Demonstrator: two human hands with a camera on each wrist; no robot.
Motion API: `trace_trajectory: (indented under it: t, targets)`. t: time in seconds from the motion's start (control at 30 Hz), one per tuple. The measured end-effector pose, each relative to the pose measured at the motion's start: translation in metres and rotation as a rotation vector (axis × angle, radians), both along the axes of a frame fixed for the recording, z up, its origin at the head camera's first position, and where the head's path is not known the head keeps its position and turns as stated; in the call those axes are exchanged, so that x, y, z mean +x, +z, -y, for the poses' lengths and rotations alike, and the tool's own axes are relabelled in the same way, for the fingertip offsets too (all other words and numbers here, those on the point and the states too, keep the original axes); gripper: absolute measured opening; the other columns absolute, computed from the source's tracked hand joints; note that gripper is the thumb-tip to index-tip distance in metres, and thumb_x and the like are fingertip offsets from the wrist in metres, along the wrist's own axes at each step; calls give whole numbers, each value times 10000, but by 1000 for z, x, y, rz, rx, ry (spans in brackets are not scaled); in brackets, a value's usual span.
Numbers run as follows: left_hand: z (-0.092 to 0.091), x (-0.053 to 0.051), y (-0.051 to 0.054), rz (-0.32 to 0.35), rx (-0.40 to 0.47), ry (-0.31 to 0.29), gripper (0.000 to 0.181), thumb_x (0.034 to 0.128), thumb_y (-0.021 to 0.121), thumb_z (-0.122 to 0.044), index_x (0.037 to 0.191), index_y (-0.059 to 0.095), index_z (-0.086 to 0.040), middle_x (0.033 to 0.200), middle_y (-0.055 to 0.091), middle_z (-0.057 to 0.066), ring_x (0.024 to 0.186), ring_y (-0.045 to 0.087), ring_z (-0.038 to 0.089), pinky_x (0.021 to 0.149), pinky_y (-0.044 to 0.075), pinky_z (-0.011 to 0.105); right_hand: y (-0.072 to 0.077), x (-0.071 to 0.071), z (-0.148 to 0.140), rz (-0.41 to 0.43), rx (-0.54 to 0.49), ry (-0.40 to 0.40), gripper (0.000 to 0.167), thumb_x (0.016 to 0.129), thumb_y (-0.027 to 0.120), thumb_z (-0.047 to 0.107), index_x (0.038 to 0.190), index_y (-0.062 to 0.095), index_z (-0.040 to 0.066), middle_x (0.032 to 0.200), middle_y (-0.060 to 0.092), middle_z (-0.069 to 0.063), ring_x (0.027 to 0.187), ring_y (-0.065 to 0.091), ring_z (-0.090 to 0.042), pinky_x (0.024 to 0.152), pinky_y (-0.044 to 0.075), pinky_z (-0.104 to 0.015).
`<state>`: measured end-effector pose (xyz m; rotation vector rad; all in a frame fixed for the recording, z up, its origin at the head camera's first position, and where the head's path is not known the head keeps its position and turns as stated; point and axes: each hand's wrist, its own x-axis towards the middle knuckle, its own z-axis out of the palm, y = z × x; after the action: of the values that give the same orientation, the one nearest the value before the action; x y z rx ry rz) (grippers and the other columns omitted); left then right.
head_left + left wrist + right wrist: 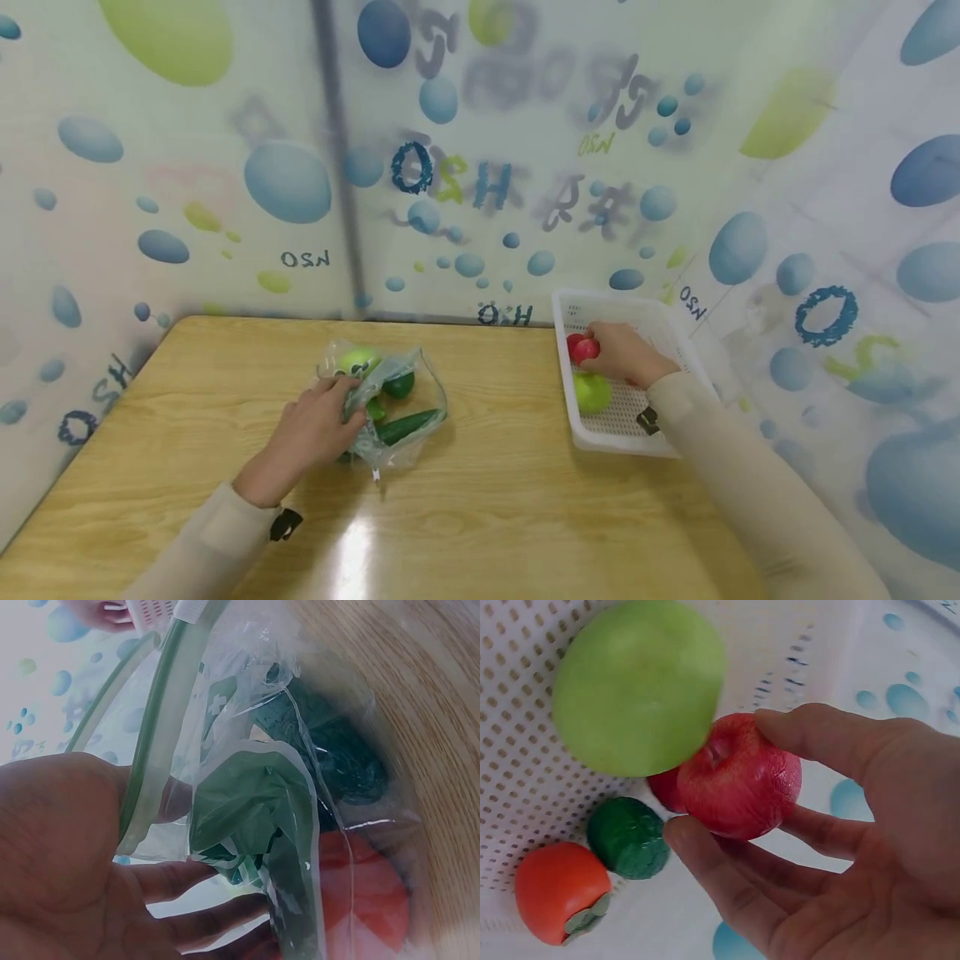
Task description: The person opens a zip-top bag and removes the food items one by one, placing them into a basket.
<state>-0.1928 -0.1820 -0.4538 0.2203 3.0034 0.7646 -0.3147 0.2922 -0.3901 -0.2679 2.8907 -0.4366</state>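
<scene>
My left hand (311, 425) holds the rim of a clear plastic bag (392, 367) on the left of the table, its thumb behind the green-edged opening (154, 742). Inside show a cucumber-like piece (407, 427), a light green item (358, 361), a dark green one (341, 757) and a red one (364, 900). Over the white basket (564, 375), my right hand (630, 354) grips a red apple (742, 776) between thumb and fingers. A big green fruit (637, 686) lies beside that apple, and another red fruit (666, 791) is partly hidden behind it.
In the basket also lie an orange-red persimmon (559, 889) and a small dark green fruit (630, 836). The basket stands at the wooden table's (495, 500) back right, close to the patterned curtain (465, 125). A dark band shows at each wrist.
</scene>
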Motion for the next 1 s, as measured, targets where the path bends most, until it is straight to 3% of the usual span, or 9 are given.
trace_trajectory:
  t: [0.13,0.27,0.5,0.83,1.0]
  targets:
    - [0,-1,0,5,0,-3,585,1131,674,-267,1637,591,15,1667,549,421,1441,597,695,1093,494,873,-1,-3,-2,28,44,-23,315,1033,866,200,1219,692,15,1043,704,-144,962,661,-279,849,552,-353]
    - [0,-2,0,-3,-3,-6,582,1128,675,-263,1633,596,15,1658,556,422,1433,609,687,1089,503,867,-1,-2,-5,66,63,-48,281,1035,857,200,1169,707,5,1010,679,-136,944,640,-274,827,523,-354]
    - [1,0,2,-1,-5,4,559,1120,680,-255,1607,618,14,1639,576,421,1403,635,674,1068,520,852,2,1,-4,73,73,-40,429,1056,840,245,1366,730,-30,1110,723,-161,1006,661,-302,857,547,-387]
    - [2,1,3,13,-13,0,564,1129,674,-263,1614,609,17,1648,565,425,1393,630,689,1057,521,848,15,16,15,-37,44,13,388,1070,854,233,1367,726,19,1103,755,-137,990,688,-285,880,584,-379]
    - [1,0,3,17,-16,-8,570,1134,665,-269,1620,602,22,1656,558,423,1408,620,693,1072,512,858,26,28,31,-111,48,67,448,1086,837,232,1453,729,1,1206,797,-163,1022,699,-283,941,641,-417]
